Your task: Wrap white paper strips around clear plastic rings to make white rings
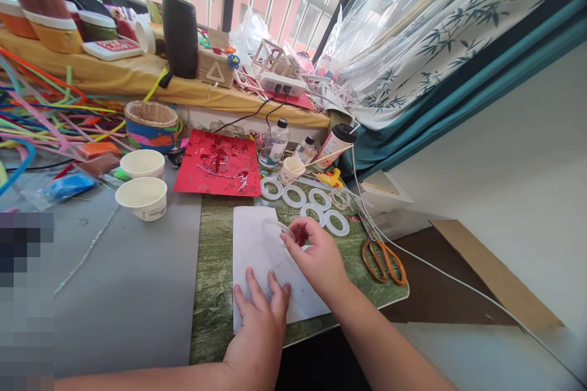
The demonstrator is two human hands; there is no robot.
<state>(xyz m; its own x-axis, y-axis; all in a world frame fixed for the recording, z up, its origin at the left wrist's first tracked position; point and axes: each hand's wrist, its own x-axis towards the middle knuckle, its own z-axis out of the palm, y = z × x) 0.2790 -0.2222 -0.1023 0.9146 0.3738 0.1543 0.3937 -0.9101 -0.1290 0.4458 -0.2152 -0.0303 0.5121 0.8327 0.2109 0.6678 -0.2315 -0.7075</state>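
Observation:
My left hand (261, 305) lies on a sheet of white paper (250, 241), fingers spread and pressing it to the green wood-grain table. Over the paper's upper part, my right hand (316, 250) pinches a clear, thin-looking ring (285, 229) between thumb and fingers; its far side blends into the white behind it. Just beyond that hand lie several translucent white ring molds (337, 223), some touching each other. A pair of scissors (384, 259) with orange-brown handles rests to the right of my right hand.
Behind the paper are a red sheet (217, 162) with dried residue, a small paper cup (292, 170) holding sticks, clear bottles (274, 143) and a yellow glue gun (331, 178). Two white bowls (142, 198) stand left on a grey mat (137, 287). A white cable (426, 266) hangs at the right.

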